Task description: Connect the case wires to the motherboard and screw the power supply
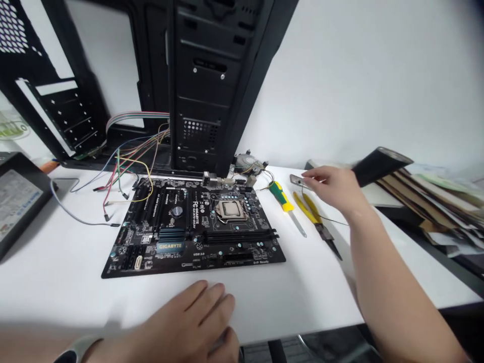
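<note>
A black motherboard (177, 242) lies flat on the white table (302, 302), its processor (231, 209) showing in the socket. My left hand (192, 322) rests at the table's front edge just below the board, fingers apart and holding nothing. At the right, the fingers of my right hand (328, 186) are pinched at a small flat greyish piece (298, 180) near the back of the table; a thin dark cable runs beneath this hand. Close by lie yellow-handled pliers (312, 209) and a green and yellow screwdriver (280, 196).
An open black computer case (204, 101) stands behind the board, with loose coloured wires (132, 151) coming out. Behind the board's right corner sits a cooler fan (247, 162). A power supply (18, 196) is at the left, and stacked papers and folders (427, 201) are at the right.
</note>
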Demonstrator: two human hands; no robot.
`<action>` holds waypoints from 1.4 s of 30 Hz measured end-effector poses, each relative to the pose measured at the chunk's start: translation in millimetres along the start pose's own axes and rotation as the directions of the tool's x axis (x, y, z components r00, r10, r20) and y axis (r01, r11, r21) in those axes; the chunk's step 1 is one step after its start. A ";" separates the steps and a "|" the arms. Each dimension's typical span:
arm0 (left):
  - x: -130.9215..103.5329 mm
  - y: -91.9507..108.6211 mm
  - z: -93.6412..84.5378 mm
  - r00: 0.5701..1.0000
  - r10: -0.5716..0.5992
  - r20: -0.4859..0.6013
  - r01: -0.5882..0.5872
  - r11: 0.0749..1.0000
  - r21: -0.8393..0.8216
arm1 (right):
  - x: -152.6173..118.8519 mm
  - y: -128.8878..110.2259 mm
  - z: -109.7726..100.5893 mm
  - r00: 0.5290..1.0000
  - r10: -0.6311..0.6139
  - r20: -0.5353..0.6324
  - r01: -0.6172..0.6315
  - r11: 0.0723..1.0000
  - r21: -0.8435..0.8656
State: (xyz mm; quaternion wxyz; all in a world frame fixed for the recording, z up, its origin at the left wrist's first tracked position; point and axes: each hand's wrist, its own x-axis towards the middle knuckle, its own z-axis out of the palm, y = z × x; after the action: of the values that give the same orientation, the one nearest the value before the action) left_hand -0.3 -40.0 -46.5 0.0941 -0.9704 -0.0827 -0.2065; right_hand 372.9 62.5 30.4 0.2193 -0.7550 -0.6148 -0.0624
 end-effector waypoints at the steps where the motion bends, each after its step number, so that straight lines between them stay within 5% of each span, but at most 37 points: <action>1: -0.1 -0.2 2.8 1.000 -0.007 -0.021 0.007 1.000 -0.005 | 1.3 8.2 -2.3 0.999 0.044 0.019 -0.043 0.999 -0.022; 6: 1.0 1.2 6.4 0.996 -0.047 -0.078 0.046 0.999 -0.019 | 4.4 44.7 -10.2 0.985 0.174 -0.007 -0.173 0.979 -0.106; 12: 2.3 2.4 0.9 0.997 -0.039 -0.066 0.038 0.999 -0.018 | 20.5 74.3 29.8 0.984 0.174 -0.030 -0.176 0.974 -0.143; 19: 2.7 0.7 2.1 0.998 -0.031 -0.054 0.030 0.999 -0.014 | 38.4 78.0 69.4 0.990 0.138 0.025 -0.136 0.989 -0.054; 25: 2.6 0.8 0.8 0.999 -0.033 -0.036 0.033 0.999 -0.011 | 39.5 67.9 67.4 0.971 0.225 -0.075 -0.210 0.963 0.170; 29: 3.1 1.3 -2.1 0.999 -0.035 -0.018 0.034 0.998 -0.044 | 30.7 36.8 36.2 0.948 0.276 -0.157 -0.180 0.874 0.451; 33: 7.2 -0.2 -10.1 0.987 -0.141 0.079 0.156 0.963 -0.220 | 1.0 -29.5 -1.8 0.974 0.188 -0.125 -0.049 0.717 0.695; 35: 11.5 -3.1 -14.2 0.961 -0.245 0.124 0.275 0.880 -0.388 | -22.8 -69.0 -14.4 0.997 0.063 -0.033 -0.005 0.525 0.851; 37: 17.7 -8.4 -18.6 0.916 -0.376 0.142 0.388 0.735 -0.556 | -47.6 -104.5 -20.5 0.988 -0.112 0.108 -0.062 0.353 0.934; 42: 36.6 -29.3 -36.2 0.670 -0.697 0.258 0.596 0.296 -0.747 | -87.8 -155.3 -14.2 0.920 -0.297 0.254 -0.163 0.300 0.940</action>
State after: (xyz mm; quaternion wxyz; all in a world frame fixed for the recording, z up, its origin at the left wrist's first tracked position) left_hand 12.9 -15.1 5.5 -0.4258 -0.7750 -0.3614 -0.2959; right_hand 206.2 0.5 50.7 0.4945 -0.4469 -0.5931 0.4518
